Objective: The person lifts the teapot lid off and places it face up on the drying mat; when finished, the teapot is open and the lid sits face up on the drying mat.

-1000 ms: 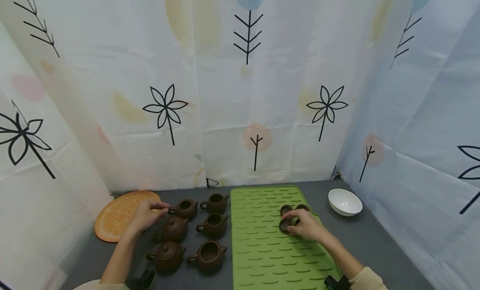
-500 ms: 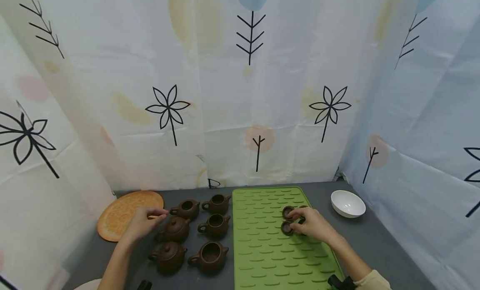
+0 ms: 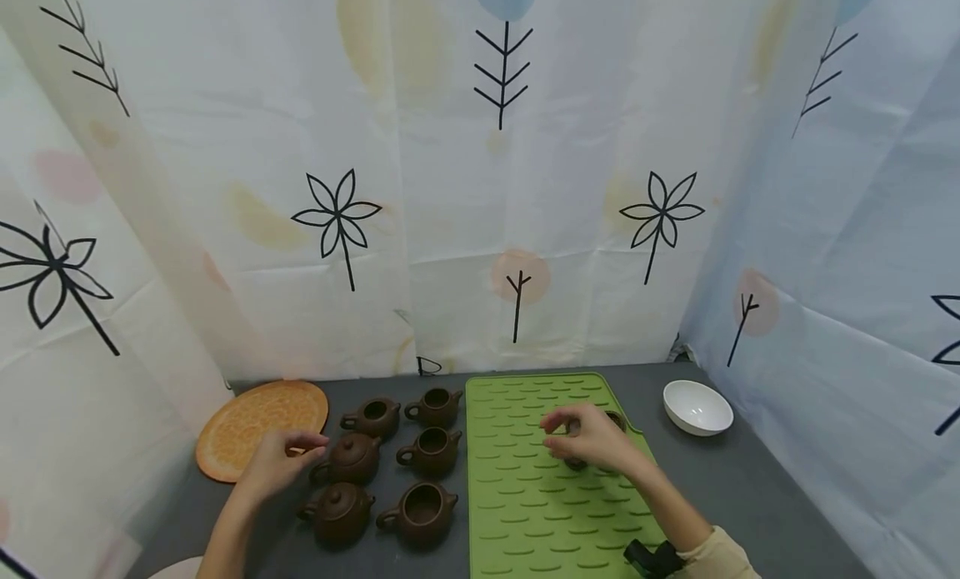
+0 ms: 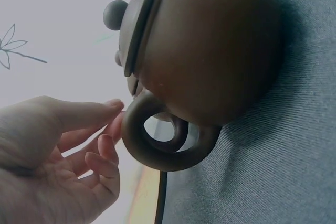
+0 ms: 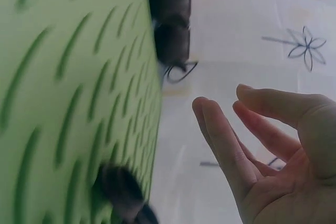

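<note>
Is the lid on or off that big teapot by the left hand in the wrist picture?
On: the left wrist view shows the lid sitting on the teapot, its round knob on top.

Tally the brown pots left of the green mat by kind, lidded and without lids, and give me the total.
Lidded pots: 2
Pots without lids: 4
Total: 6
</note>
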The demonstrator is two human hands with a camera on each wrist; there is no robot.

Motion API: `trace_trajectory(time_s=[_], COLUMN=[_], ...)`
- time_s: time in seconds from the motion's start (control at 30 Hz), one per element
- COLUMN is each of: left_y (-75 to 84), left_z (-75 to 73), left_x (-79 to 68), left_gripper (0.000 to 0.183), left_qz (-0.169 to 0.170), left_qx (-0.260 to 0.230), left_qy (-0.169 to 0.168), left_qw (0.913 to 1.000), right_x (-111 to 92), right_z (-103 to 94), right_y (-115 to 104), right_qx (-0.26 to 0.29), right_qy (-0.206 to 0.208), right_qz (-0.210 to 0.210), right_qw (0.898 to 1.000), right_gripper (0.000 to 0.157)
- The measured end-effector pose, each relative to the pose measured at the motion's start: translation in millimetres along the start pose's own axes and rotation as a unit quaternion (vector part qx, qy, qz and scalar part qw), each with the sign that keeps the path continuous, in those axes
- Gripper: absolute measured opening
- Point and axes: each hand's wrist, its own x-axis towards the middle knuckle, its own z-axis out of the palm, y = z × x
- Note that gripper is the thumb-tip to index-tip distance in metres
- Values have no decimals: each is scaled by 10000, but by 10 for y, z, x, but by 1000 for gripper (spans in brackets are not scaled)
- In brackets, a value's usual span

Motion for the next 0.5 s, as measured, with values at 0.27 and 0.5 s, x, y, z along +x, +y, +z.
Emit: trace_trajectory(time_s=[0.27,0.5], left_y=[0,-23], left_z=[4,15], left_x=[-68,-93], left_gripper=[16,16], left_qz=[-241,-450], left_qx=[147,136], left_qy=[-84,-98], left_qw=[9996,9988], right_x=[297,579], right_z=[320,608], right_y=[-297,-526], right_qx=[732,1090], right_qy=[-307,-426], right_qz=[-320,-529], right_qw=[9963,9917], right_gripper=[28,24])
